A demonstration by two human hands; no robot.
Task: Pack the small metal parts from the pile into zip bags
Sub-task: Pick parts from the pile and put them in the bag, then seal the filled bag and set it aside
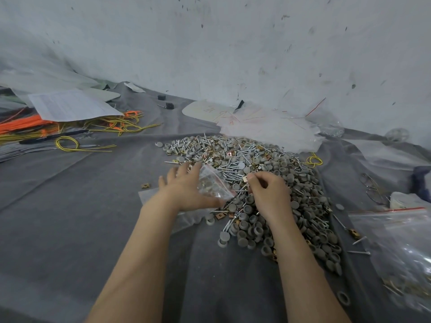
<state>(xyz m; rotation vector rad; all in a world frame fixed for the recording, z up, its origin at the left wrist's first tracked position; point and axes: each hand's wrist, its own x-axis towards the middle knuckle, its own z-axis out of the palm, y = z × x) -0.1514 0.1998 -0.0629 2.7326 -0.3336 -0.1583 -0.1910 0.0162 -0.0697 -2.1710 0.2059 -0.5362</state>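
A big pile of small parts (258, 164), with grey caps, silver nails and brass clips, lies on the grey cloth at the centre and right. My left hand (186, 192) holds a small clear zip bag (213, 183) partly filled with parts, at the pile's left edge. The thumb is under the bag and the fingers spread behind it. My right hand (268, 194) rests on the pile just right of the bag, fingers curled, pinching small parts at its fingertips near the bag's mouth.
Filled zip bags with red seals (401, 243) lie at the right. Empty clear bags (268, 127) are heaped behind the pile. Orange and yellow wires (70, 129) and a paper sheet (70, 106) lie at the left. A white wall stands behind.
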